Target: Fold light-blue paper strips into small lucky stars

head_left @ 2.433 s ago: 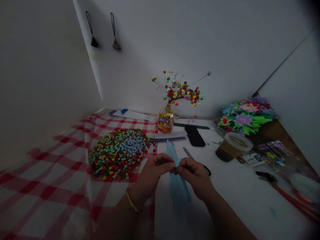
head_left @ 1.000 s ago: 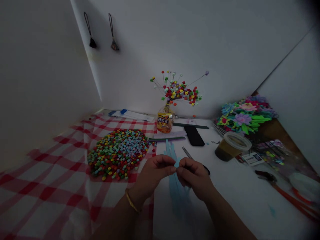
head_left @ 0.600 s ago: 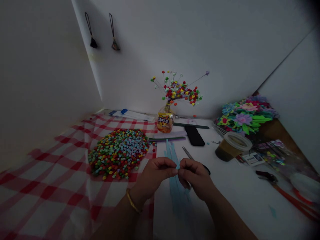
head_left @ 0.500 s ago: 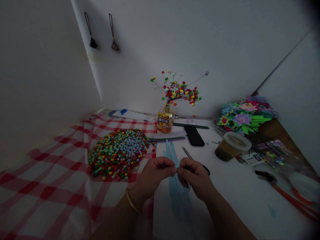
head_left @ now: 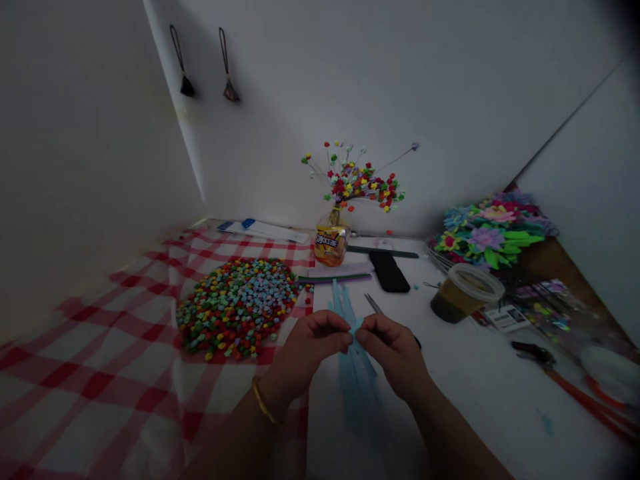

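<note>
My left hand (head_left: 311,347), with a gold bangle at the wrist, pinches a small light blue paper piece (head_left: 357,325) between thumb and index finger. From the other side my right hand (head_left: 397,353) pinches the same piece, its fingertips close to those of my left. Under and between both hands, long light blue paper strips (head_left: 353,387) lie on the white tabletop. Scissors (head_left: 374,304) lie behind my right hand, partly hidden by it. A large pile of small coloured paper stars (head_left: 240,303) is on the red and white checked cloth to the left.
Behind the strips stands a bottle (head_left: 330,244) with star-tipped stems. A black phone (head_left: 389,271) lies to its right. Farther right are a lidded cup (head_left: 465,293), colourful flowers (head_left: 493,230) and pliers (head_left: 533,353). Purple and green strips (head_left: 337,273) lie before the bottle.
The light blue piece shows more between my fingertips. The right hand's lower fingers have shifted, and the loop of strip under them is no longer visible.
</note>
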The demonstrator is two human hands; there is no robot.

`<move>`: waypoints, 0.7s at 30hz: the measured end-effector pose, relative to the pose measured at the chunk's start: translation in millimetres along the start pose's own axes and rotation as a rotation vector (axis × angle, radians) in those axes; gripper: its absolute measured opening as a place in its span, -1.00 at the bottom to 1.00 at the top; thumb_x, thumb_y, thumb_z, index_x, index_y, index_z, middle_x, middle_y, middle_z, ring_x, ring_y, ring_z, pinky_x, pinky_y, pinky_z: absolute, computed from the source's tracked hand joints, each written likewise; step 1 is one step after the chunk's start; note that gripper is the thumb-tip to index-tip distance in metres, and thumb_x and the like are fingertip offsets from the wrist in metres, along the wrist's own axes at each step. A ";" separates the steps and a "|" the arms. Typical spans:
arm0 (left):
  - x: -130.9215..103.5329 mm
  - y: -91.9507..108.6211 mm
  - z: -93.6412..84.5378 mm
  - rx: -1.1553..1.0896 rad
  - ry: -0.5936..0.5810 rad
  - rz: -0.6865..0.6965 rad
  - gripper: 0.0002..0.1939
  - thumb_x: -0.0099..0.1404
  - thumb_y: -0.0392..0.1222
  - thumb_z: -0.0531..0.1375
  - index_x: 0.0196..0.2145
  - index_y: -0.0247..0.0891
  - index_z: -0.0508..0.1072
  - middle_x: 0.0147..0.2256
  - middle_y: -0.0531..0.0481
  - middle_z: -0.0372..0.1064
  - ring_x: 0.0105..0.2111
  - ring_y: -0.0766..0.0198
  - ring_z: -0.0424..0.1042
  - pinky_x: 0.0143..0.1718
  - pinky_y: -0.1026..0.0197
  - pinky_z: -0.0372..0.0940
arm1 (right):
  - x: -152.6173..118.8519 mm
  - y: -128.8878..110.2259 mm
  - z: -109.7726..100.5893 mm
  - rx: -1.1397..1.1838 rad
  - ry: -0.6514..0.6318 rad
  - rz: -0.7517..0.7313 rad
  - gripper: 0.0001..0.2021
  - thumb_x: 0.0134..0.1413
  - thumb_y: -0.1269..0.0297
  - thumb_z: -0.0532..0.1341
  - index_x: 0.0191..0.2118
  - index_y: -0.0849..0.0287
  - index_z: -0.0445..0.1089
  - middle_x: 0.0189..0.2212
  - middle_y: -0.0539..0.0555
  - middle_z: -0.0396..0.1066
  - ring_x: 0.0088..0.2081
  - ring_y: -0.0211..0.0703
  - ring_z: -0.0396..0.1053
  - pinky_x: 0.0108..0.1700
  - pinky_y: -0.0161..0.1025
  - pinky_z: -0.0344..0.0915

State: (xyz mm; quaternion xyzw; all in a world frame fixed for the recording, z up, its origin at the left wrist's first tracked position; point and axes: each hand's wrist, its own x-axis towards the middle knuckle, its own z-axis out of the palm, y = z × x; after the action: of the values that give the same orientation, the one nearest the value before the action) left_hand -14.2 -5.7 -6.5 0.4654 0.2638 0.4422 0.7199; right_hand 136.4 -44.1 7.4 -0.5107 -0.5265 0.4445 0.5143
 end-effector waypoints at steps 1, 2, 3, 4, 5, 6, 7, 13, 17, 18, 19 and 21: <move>-0.1 -0.1 0.0 -0.002 0.007 0.009 -0.89 -0.03 -0.32 0.34 -0.48 -0.29 0.48 -0.56 0.08 0.38 -0.52 0.37 0.32 -0.41 0.29 0.21 | -0.3 -0.3 0.5 -0.003 0.003 -0.006 -0.78 -0.06 0.16 0.24 -0.55 0.17 0.30 -0.66 -0.10 0.15 -0.58 -0.33 0.04 -0.54 -0.33 0.03; 0.0 -0.1 -0.1 -0.008 0.011 0.016 -0.90 -0.03 -0.32 0.34 -0.50 -0.29 0.48 -0.57 0.08 0.38 -0.53 0.38 0.31 -0.42 0.29 0.20 | -0.5 -0.7 1.0 -0.006 -0.001 -0.014 -0.79 -0.05 0.16 0.23 -0.54 0.17 0.31 -0.65 -0.09 0.17 -0.57 -0.32 0.06 -0.53 -0.33 0.05; 0.2 -0.2 -0.2 -0.021 0.013 0.024 -0.90 -0.02 -0.32 0.33 -0.51 -0.29 0.47 -0.58 0.09 0.37 -0.53 0.38 0.31 -0.43 0.29 0.19 | -0.8 -1.1 1.4 -0.009 -0.011 -0.021 -0.80 -0.04 0.17 0.23 -0.53 0.17 0.32 -0.63 -0.08 0.20 -0.56 -0.32 0.08 -0.51 -0.32 0.06; 0.4 -0.3 -0.4 -0.037 0.015 0.035 -0.91 -0.01 -0.31 0.33 -0.51 -0.29 0.46 -0.59 0.09 0.37 -0.54 0.38 0.30 -0.42 0.29 0.19 | -0.9 -1.6 1.7 -0.015 -0.025 -0.025 -0.81 -0.04 0.18 0.23 -0.52 0.17 0.33 -0.61 -0.07 0.24 -0.55 -0.31 0.11 -0.50 -0.31 0.08; 0.7 -0.4 -0.5 -0.051 0.018 0.045 -0.92 0.01 -0.31 0.32 -0.51 -0.29 0.46 -0.59 0.09 0.36 -0.54 0.38 0.30 -0.42 0.29 0.18 | -1.1 -2.2 1.9 -0.020 -0.041 -0.028 -0.83 -0.04 0.19 0.23 -0.51 0.17 0.34 -0.59 -0.05 0.27 -0.54 -0.31 0.13 -0.48 -0.31 0.10; 1.0 -0.6 -0.7 -0.063 0.020 0.054 -0.92 0.03 -0.31 0.31 -0.50 -0.29 0.45 -0.59 0.09 0.35 -0.54 0.38 0.29 -0.42 0.28 0.18 | -1.1 -2.7 2.1 -0.024 -0.054 -0.029 -0.85 -0.05 0.21 0.23 -0.51 0.17 0.35 -0.58 -0.05 0.29 -0.54 -0.30 0.14 -0.47 -0.30 0.12; 1.3 -0.8 -0.8 -0.074 0.021 0.058 -0.93 0.04 -0.31 0.30 -0.50 -0.30 0.45 -0.59 0.10 0.35 -0.53 0.38 0.29 -0.41 0.28 0.18 | -1.1 -3.3 2.1 -0.027 -0.062 -0.028 -0.86 -0.06 0.24 0.23 -0.51 0.17 0.35 -0.58 -0.04 0.31 -0.55 -0.31 0.14 -0.47 -0.30 0.13; 2.1 -3.2 -2.0 -0.111 -0.013 -0.008 -0.86 0.04 -0.27 0.32 -0.38 -0.31 0.50 -0.55 0.06 0.39 -0.53 0.36 0.32 -0.40 0.26 0.20 | -0.6 -3.8 2.1 -0.022 -0.061 -0.001 -0.89 -0.10 0.32 0.20 -0.57 0.15 0.32 -0.65 -0.08 0.25 -0.59 -0.33 0.10 -0.49 -0.31 0.13; 3.3 -5.5 -3.6 -0.068 0.016 -0.009 -0.91 0.03 -0.26 0.33 -0.47 -0.31 0.52 -0.61 0.07 0.38 -0.55 0.39 0.30 -0.43 0.30 0.17 | -0.4 -1.1 2.7 -0.046 -0.050 -0.006 -0.88 -0.11 0.31 0.21 -0.58 0.17 0.30 -0.63 -0.07 0.26 -0.55 -0.31 0.15 -0.49 -0.32 0.12; 3.5 -5.8 -3.8 -0.053 0.021 -0.004 -0.92 0.03 -0.26 0.33 -0.49 -0.31 0.53 -0.61 0.08 0.38 -0.56 0.40 0.30 -0.44 0.31 0.17 | -0.3 -0.9 3.0 -0.051 -0.051 -0.006 -0.87 -0.12 0.30 0.21 -0.58 0.17 0.30 -0.63 -0.07 0.26 -0.56 -0.31 0.15 -0.50 -0.32 0.11; 3.6 -6.0 -3.7 -0.039 0.024 0.000 -0.93 0.04 -0.26 0.33 -0.50 -0.31 0.53 -0.62 0.08 0.38 -0.56 0.41 0.29 -0.45 0.31 0.16 | -0.2 -1.0 3.4 -0.054 -0.054 -0.003 -0.87 -0.12 0.29 0.21 -0.58 0.17 0.30 -0.63 -0.07 0.26 -0.56 -0.32 0.14 -0.51 -0.32 0.10; 3.5 -6.1 -3.3 -0.021 0.023 0.008 -0.92 0.05 -0.26 0.32 -0.52 -0.32 0.53 -0.62 0.08 0.37 -0.57 0.41 0.28 -0.44 0.31 0.16 | -0.1 -2.3 4.2 -0.055 -0.060 0.008 -0.86 -0.13 0.28 0.20 -0.58 0.17 0.28 -0.64 -0.07 0.25 -0.59 -0.34 0.10 -0.53 -0.33 0.07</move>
State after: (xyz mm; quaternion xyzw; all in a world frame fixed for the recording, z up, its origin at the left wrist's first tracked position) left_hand -12.8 -2.3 -13.3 0.4537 0.2655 0.4533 0.7199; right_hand 132.0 -44.1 9.4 -0.5132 -0.5516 0.4469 0.4823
